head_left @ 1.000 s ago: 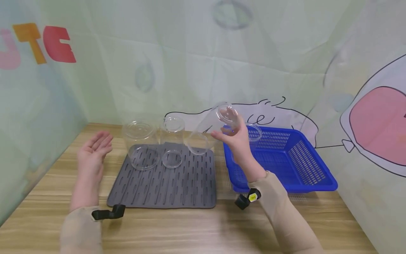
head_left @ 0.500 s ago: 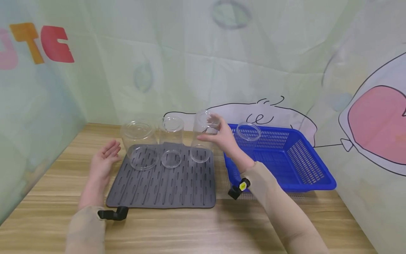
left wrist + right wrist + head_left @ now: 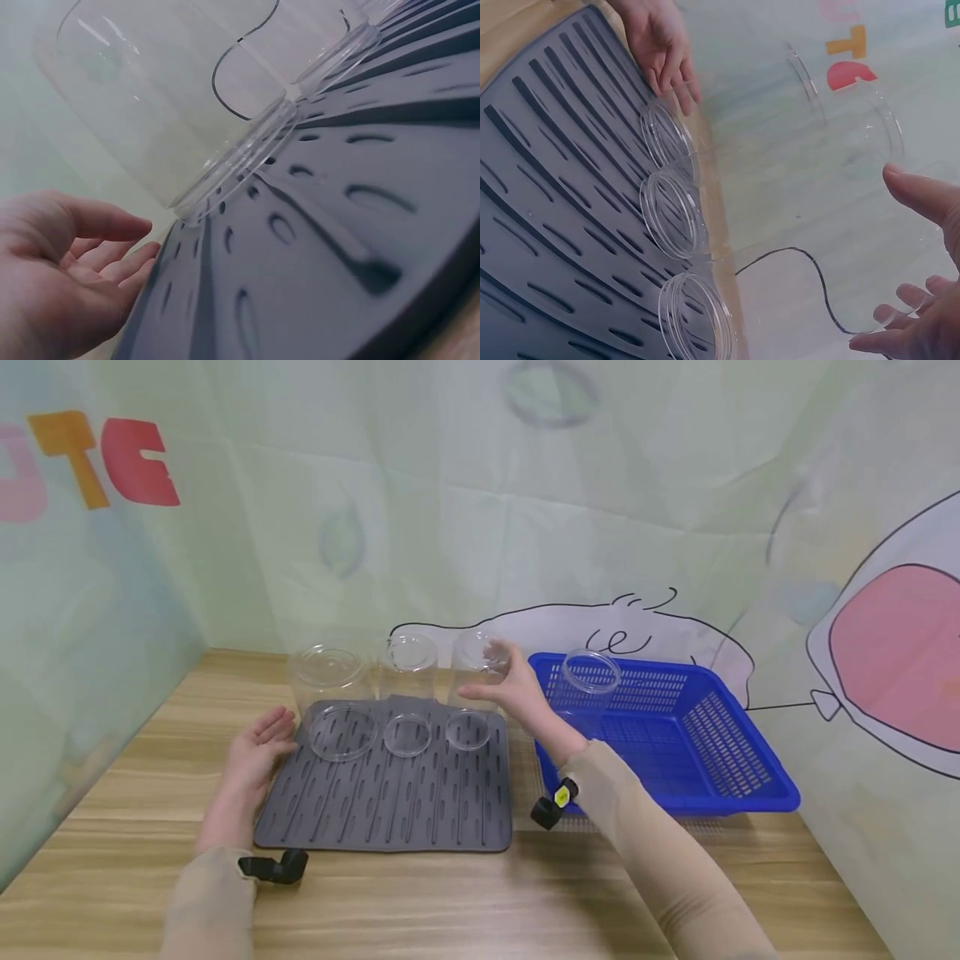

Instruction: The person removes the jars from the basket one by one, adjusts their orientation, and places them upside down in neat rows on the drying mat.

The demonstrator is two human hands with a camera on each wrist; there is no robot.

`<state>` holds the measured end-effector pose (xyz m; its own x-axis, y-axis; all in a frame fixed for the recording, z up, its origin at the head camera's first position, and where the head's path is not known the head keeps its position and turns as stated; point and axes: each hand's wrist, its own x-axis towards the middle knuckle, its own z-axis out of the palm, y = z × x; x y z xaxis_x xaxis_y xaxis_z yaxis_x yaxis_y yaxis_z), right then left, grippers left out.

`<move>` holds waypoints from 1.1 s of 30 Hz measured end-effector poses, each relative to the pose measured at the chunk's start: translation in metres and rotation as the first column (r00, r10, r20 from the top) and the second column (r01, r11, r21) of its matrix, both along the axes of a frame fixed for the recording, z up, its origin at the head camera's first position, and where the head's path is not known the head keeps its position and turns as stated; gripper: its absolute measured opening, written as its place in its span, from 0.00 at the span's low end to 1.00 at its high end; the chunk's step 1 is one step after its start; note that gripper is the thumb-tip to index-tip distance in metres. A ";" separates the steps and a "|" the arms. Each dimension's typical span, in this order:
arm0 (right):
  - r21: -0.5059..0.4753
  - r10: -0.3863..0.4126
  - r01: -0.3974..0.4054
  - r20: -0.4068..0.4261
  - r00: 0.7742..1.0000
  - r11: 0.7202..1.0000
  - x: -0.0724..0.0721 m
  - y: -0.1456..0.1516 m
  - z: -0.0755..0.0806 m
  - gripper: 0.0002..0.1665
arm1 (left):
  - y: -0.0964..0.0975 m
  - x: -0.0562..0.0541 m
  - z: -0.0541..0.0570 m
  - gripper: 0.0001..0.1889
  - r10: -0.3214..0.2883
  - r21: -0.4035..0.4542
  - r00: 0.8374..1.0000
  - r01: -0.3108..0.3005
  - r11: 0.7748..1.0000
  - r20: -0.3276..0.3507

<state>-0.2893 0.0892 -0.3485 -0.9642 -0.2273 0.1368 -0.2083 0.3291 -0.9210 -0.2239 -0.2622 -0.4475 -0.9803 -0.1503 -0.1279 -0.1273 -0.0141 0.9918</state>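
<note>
Three clear plastic cups stand upside down in a row across the back of a grey ridged drying mat (image 3: 382, 802): a wide left cup (image 3: 330, 693), a middle cup (image 3: 408, 681) and a right cup (image 3: 465, 727). My right hand (image 3: 517, 689) holds the right cup near its upturned base, thumb in front, fingers seen through the clear wall. That cup's rim (image 3: 697, 319) is down at the mat in the right wrist view. My left hand (image 3: 258, 747), palm up with relaxed fingers, is at the mat's left edge, just beside the wide cup (image 3: 172, 97).
A blue plastic basket (image 3: 738, 797) with perforated sides sits to the right of the mat. One more clear cup (image 3: 591, 670) stands rim up at its left end. A printed curtain (image 3: 450, 527) hangs behind the wooden table (image 3: 420, 902).
My right hand has brought the right cup leftward and down from a tilt near the basket to standing rim down on the mat. My left hand has moved right and nearer, toward the mat.
</note>
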 end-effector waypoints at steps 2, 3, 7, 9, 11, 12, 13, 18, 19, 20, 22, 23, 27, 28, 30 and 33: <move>0.004 -0.003 0.003 0.007 1.000 1.000 -0.001 -0.001 -0.002 0.57 | 0.001 -0.001 -0.002 0.38 -0.004 -0.002 1.000 0.004 1.000 0.001; 0.004 -0.003 0.003 0.010 1.000 1.000 -0.001 -0.002 -0.002 0.57 | 0.001 -0.001 -0.003 0.38 -0.007 -0.003 1.000 0.007 1.000 0.000; 0.005 -0.003 0.003 0.027 1.000 1.000 0.000 -0.003 -0.003 0.57 | 0.001 -0.001 -0.005 0.38 -0.013 0.003 1.000 0.013 1.000 0.002; 0.001 0.002 -0.002 0.033 0.999 1.000 -0.001 -0.004 -0.003 0.57 | 0.000 -0.001 -0.006 0.38 -0.019 0.013 1.000 0.019 1.000 -0.002; -0.002 0.006 -0.006 0.037 0.999 1.000 -0.001 -0.005 -0.004 0.57 | -0.001 -0.001 -0.007 0.39 -0.027 0.022 1.000 0.027 0.999 -0.007; -0.005 0.009 -0.009 0.040 0.999 1.000 -0.001 -0.005 -0.004 0.57 | -0.002 -0.001 -0.007 0.39 -0.030 0.025 1.000 0.030 0.999 -0.008; -0.008 0.013 -0.012 0.042 0.999 1.000 -0.001 -0.005 -0.004 0.57 | -0.002 -0.001 -0.008 0.39 -0.031 0.024 0.999 0.031 0.999 -0.008; -0.009 0.028 -0.027 0.062 0.998 1.000 -0.002 -0.005 -0.005 0.57 | -0.002 -0.001 -0.008 0.40 -0.026 -0.004 1.000 0.026 1.000 0.011; -0.003 0.030 -0.030 0.068 0.997 1.000 -0.002 -0.004 -0.005 0.57 | -0.002 -0.001 -0.008 0.40 -0.024 -0.009 1.000 0.024 1.000 0.015; 0.004 0.033 -0.033 0.071 0.997 0.999 -0.002 -0.004 -0.005 0.58 | -0.002 -0.001 -0.008 0.40 -0.021 -0.014 1.000 0.021 1.000 0.019; 0.020 0.037 -0.039 0.077 0.996 0.999 -0.003 -0.004 -0.006 0.58 | -0.001 -0.001 -0.008 0.40 -0.018 -0.015 1.000 0.019 1.000 0.021; 0.027 0.040 -0.042 0.079 0.996 0.999 -0.003 -0.004 -0.006 0.58 | -0.001 -0.001 -0.008 0.40 -0.017 -0.020 1.000 0.017 1.000 0.022; 0.035 0.050 -0.053 0.085 0.995 0.998 -0.004 -0.003 -0.005 0.58 | -0.002 -0.001 -0.008 0.40 -0.011 -0.020 1.000 0.012 1.000 0.017; 0.035 0.052 -0.056 0.087 0.995 0.998 -0.004 -0.003 -0.005 0.58 | -0.001 -0.001 -0.008 0.40 -0.009 -0.021 1.000 0.010 1.000 0.016; 0.036 0.055 -0.059 0.091 0.994 0.998 -0.004 -0.003 -0.004 0.59 | -0.002 -0.001 -0.008 0.40 -0.007 -0.022 1.000 0.007 1.000 0.018; 0.041 0.055 -0.059 0.100 0.993 0.997 -0.004 -0.003 -0.003 0.60 | -0.001 -0.002 -0.008 0.40 -0.002 -0.019 1.000 0.002 1.000 0.024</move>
